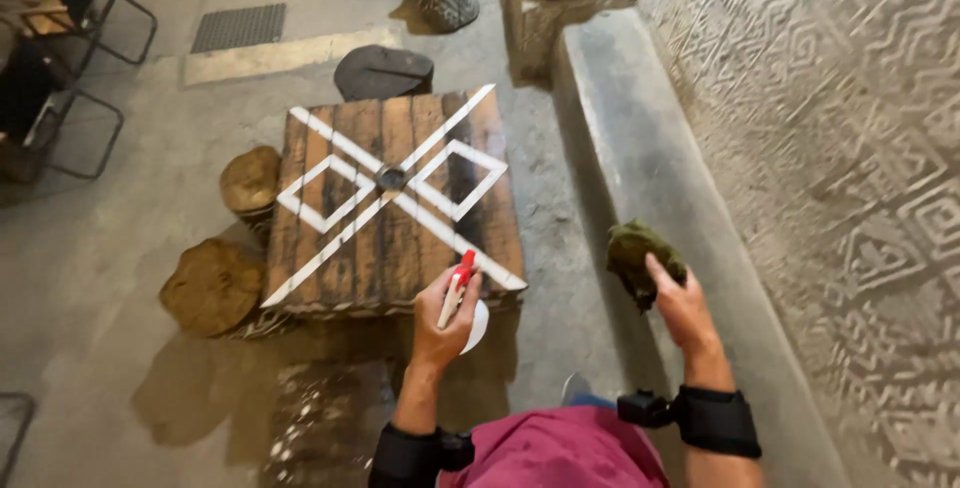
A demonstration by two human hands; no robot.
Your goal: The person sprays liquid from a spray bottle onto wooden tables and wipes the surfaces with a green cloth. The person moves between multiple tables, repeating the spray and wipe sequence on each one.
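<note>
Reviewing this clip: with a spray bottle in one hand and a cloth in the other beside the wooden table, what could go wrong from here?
1. The left hand grips the red-triggered white spray bottle right over the edge of the dark wooden table with white painted lines; spray might overshoot onto the grey concrete floor, which already looks wet and possibly slippery.
2. The right hand pinches the crumpled dark green cloth loosely over the raised concrete ledge; it could drop.

Wooden table (pixel 400 198) with white painted diamonds, stump stools (pixel 212 286) beside, patterned wall (pixel 830 98)
</note>
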